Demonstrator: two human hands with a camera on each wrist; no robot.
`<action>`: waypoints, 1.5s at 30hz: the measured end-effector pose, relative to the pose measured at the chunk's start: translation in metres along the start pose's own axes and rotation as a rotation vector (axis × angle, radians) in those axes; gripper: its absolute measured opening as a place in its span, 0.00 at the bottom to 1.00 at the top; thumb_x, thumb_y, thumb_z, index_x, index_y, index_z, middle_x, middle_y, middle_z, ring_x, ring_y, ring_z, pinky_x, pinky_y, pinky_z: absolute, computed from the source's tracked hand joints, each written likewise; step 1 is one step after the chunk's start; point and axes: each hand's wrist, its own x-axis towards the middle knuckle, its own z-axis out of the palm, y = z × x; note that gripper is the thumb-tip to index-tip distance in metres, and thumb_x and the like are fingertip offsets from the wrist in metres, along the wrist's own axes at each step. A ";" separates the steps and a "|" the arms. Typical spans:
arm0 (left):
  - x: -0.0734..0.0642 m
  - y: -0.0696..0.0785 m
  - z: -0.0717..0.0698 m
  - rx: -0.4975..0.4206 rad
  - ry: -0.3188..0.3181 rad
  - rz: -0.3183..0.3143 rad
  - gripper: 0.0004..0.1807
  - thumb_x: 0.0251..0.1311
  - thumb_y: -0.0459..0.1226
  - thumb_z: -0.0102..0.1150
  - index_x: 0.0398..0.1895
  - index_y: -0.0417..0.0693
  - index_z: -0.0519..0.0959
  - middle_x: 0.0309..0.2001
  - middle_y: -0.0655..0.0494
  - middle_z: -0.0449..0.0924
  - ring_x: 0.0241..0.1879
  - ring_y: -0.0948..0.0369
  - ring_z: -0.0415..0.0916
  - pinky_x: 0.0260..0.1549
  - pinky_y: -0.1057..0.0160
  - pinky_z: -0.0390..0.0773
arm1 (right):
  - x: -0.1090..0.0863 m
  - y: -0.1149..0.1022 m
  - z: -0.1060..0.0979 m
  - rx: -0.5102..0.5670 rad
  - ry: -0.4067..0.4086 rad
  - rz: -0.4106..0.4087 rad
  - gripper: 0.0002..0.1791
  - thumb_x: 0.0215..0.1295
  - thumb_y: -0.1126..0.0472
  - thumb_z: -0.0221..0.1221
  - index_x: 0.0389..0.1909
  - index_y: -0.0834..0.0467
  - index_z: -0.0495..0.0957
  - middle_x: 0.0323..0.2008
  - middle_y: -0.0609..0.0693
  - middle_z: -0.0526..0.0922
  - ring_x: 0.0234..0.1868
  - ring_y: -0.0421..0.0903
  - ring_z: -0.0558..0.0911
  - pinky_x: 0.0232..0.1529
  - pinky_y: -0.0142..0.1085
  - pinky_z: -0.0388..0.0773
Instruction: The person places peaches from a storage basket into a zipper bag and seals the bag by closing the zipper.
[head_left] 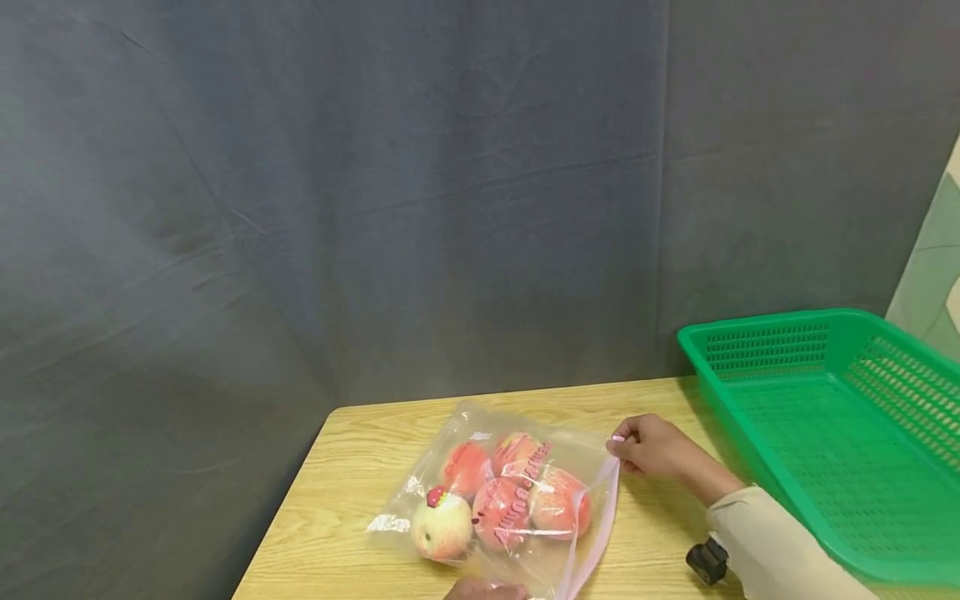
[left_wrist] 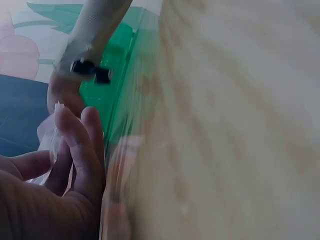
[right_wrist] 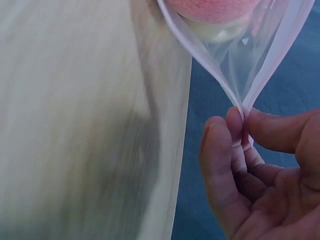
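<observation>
A clear zip bag (head_left: 420, 467) with pink lettering and a pink-edged mouth lies on the table, its mouth facing right. Inside are several peaches (head_left: 501, 510), red and pale yellow. My right hand (head_left: 654, 450) pinches the far corner of the mouth between thumb and fingers; in the right wrist view the two pink edges part from that corner (right_wrist: 245, 107). At the near corner is my left hand (head_left: 486, 590), mostly cut off by the head view's lower edge. The left wrist view shows the left hand (left_wrist: 75, 165) pinching the bag's edge between thumb and fingers.
A large green plastic basket (head_left: 750, 433) stands on the table to the right, beside my right forearm. A small black device (head_left: 707, 561) is at the right wrist. Behind the wooden table (head_left: 322, 500) hangs a dark grey cloth (head_left: 480, 208).
</observation>
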 end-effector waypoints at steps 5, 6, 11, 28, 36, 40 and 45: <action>-0.007 0.030 -0.008 0.180 0.139 0.004 0.14 0.63 0.43 0.60 0.40 0.41 0.85 0.26 0.66 0.81 0.28 0.71 0.78 0.31 0.76 0.81 | -0.020 0.014 -0.004 0.006 -0.012 -0.036 0.07 0.70 0.64 0.56 0.34 0.64 0.78 0.21 0.50 0.78 0.23 0.43 0.74 0.24 0.32 0.73; -0.006 0.034 -0.011 0.209 0.174 0.000 0.13 0.63 0.43 0.60 0.40 0.42 0.84 0.25 0.66 0.79 0.27 0.71 0.77 0.30 0.76 0.79 | -0.024 0.017 -0.004 0.010 -0.019 -0.040 0.07 0.70 0.64 0.56 0.34 0.64 0.77 0.21 0.50 0.77 0.23 0.42 0.74 0.23 0.31 0.73; -0.001 0.049 -0.027 0.257 0.267 -0.014 0.13 0.64 0.41 0.58 0.42 0.40 0.81 0.25 0.62 0.79 0.22 0.70 0.74 0.24 0.76 0.76 | -0.043 0.026 -0.003 0.051 -0.064 -0.066 0.09 0.70 0.63 0.58 0.40 0.66 0.71 0.23 0.51 0.76 0.22 0.41 0.74 0.22 0.31 0.74; 0.026 0.066 -0.068 0.285 0.262 0.079 0.09 0.66 0.41 0.59 0.36 0.44 0.79 0.27 0.61 0.76 0.20 0.69 0.67 0.15 0.77 0.68 | -0.078 0.036 0.020 0.182 -0.271 -0.249 0.01 0.74 0.68 0.50 0.42 0.59 0.70 0.20 0.37 0.67 0.19 0.30 0.65 0.18 0.29 0.64; 0.048 0.075 -0.074 0.289 0.327 0.143 0.12 0.67 0.37 0.57 0.45 0.35 0.80 0.24 0.60 0.74 0.18 0.70 0.67 0.14 0.77 0.67 | -0.079 0.029 0.025 0.022 -0.090 -0.149 0.01 0.72 0.64 0.54 0.40 0.58 0.72 0.21 0.42 0.73 0.18 0.33 0.71 0.21 0.29 0.70; 0.051 0.074 -0.074 0.270 0.338 0.158 0.13 0.67 0.37 0.56 0.46 0.35 0.80 0.24 0.60 0.75 0.18 0.69 0.69 0.15 0.78 0.67 | -0.078 0.028 0.026 -0.041 -0.020 -0.109 0.02 0.70 0.67 0.54 0.39 0.58 0.74 0.23 0.44 0.75 0.18 0.34 0.72 0.22 0.29 0.72; 0.035 0.078 -0.070 0.524 0.410 0.194 0.12 0.66 0.38 0.56 0.43 0.37 0.81 0.28 0.57 0.78 0.20 0.67 0.68 0.16 0.74 0.69 | -0.078 0.031 0.023 -0.115 -0.002 -0.156 0.01 0.70 0.62 0.57 0.38 0.54 0.75 0.24 0.42 0.76 0.20 0.30 0.70 0.23 0.28 0.69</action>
